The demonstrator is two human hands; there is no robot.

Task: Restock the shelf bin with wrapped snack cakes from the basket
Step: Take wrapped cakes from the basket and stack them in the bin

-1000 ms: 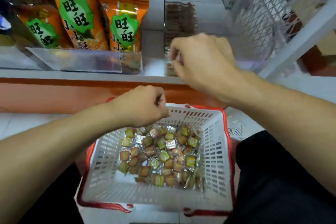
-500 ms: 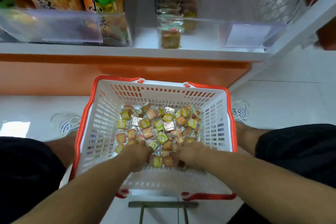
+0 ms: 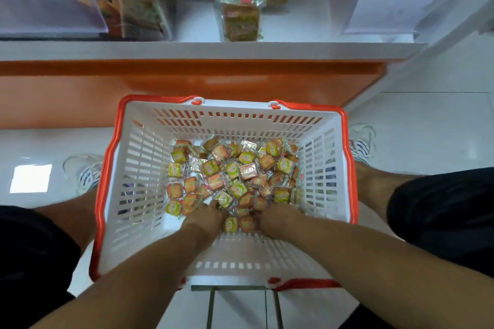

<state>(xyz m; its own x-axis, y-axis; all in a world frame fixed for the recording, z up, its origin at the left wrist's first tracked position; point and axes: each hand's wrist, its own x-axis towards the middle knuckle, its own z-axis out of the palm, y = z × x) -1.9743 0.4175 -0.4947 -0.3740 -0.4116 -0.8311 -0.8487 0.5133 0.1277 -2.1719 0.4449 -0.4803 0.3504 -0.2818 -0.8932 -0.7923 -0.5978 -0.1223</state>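
Hands both sunk in the near edge of the heap of small clear-wrapped yellow and orange snack cakes point(image 3: 230, 171): left hand point(image 3: 207, 218), right hand point(image 3: 278, 218). Fingers buried; grasp cannot be told. Around them, white slotted plastic basket with orange rim point(image 3: 133, 168). Beyond, clear plastic shelf bin point(image 3: 294, 8) holding few cakes.

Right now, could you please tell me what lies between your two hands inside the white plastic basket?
In the head view, two wrapped snack cakes lie between the left hand and right hand.

Both hands point(image 3: 207, 218) point(image 3: 278, 218) low, fingers hidden.
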